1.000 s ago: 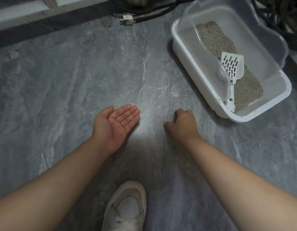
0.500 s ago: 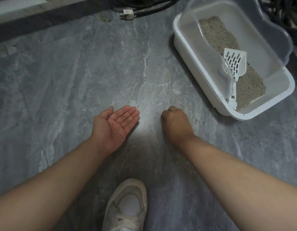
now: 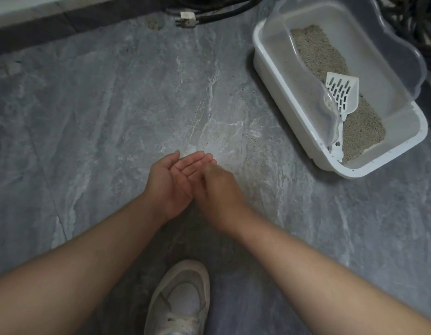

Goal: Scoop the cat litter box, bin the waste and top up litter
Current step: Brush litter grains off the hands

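Note:
A white litter box [image 3: 272,88] stands on the grey floor at the upper right, under a clear plastic hood [image 3: 388,44]. Grey litter [image 3: 316,52] lies inside it, and a white slotted scoop [image 3: 342,93] rests on the litter with its handle toward the near corner. My left hand [image 3: 171,182] is held palm up and cupped, low over the floor at the centre. My right hand [image 3: 221,189] is blurred, its back up and its fingertips over the left palm. Its fingers are hidden. Scattered litter grains [image 3: 255,136] dot the floor between my hands and the box.
My white shoe [image 3: 183,301] is planted at the bottom centre. A grey plug [image 3: 186,19] and dark cables [image 3: 407,15] lie along the far edge and behind the box. A wall base runs across the top left.
My right hand has left the floor and swung left onto the cupped left palm. The left hand has stayed in place, palm up.

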Demonstrator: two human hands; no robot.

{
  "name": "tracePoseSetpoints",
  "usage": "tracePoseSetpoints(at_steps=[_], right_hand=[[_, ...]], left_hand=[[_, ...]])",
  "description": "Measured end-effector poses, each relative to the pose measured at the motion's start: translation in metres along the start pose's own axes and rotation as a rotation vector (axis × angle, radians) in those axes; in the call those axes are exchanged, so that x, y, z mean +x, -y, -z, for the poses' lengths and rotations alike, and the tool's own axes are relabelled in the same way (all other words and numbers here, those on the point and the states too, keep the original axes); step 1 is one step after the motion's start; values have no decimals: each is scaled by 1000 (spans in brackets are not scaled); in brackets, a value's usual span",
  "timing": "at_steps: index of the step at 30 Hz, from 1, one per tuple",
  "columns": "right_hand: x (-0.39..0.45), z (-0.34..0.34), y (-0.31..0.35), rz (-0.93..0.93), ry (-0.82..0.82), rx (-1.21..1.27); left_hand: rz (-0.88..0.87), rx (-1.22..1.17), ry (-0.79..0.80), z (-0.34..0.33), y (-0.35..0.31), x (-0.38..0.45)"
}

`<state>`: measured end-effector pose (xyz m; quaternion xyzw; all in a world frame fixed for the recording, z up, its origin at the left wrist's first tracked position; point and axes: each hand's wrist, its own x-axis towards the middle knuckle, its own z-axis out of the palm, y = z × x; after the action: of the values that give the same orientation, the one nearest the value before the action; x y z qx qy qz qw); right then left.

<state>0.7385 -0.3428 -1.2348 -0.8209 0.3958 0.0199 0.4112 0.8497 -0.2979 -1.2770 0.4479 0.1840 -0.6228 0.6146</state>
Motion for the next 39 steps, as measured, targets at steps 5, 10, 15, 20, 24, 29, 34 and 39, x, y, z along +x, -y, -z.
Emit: tracePoseSetpoints(at_steps=[5,10,15,20,24,29,34,39], right_hand=[[1,-10,14,69,-37,52],[10,16,-29,108,-329,58],[60,54,-80,-65,-400,-249],[75,50,-81,-42,31,-538],[63,45,-75,45,96,-722],[43,34,-76,158,107,-784],[21,10,-79,241,121,-739],[11,-3,-85,310,55,-683]], left_hand=[[27,-25,23,-7,1,-1],[-11,-89,-9,2,-8,-1],[-31,-114,-45,12,-13,-4],[-52,-129,-67,24,-19,-7],[-56,-130,-83,28,-20,-11],[-64,-132,-84,27,-21,-12],[-57,-120,-82,25,-18,-14],[-51,-113,-79,25,-14,-15]])
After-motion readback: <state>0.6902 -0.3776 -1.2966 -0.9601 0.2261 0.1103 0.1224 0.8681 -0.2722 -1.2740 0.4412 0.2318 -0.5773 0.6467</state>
